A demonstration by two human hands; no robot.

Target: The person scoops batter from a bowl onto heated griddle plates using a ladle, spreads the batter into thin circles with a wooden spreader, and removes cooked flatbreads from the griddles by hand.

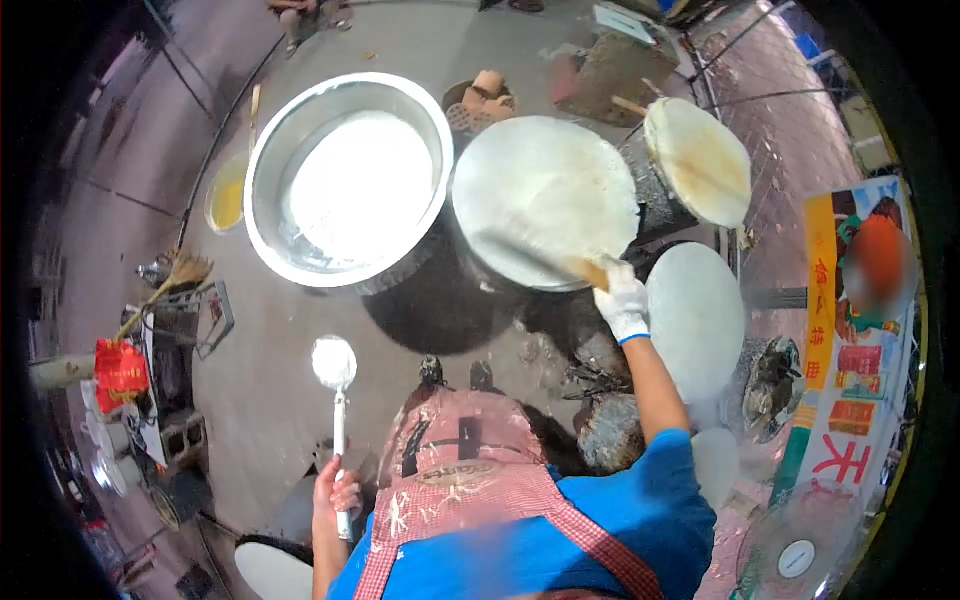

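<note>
My left hand (338,492) is closed around the white handle of a ladle (334,364), whose bowl is coated with white batter. In a white glove, my right hand (623,302) grips the wooden handle of a long flat spatula (530,258). Its blade is blurred and lies low across a thin pale pancake (550,185) that covers a round griddle; whether the blade touches the pancake I cannot tell. Left of the griddle stands a large metal basin (262,205) holding white batter.
A yellowish pancake (700,160) covers another round surface at the upper right. Below it is a pale round disc (697,320). A bowl of yellow liquid (228,200) sits beyond the basin's left side. Bricks (485,100) lie behind the griddle, and a printed banner (850,370) hangs at right.
</note>
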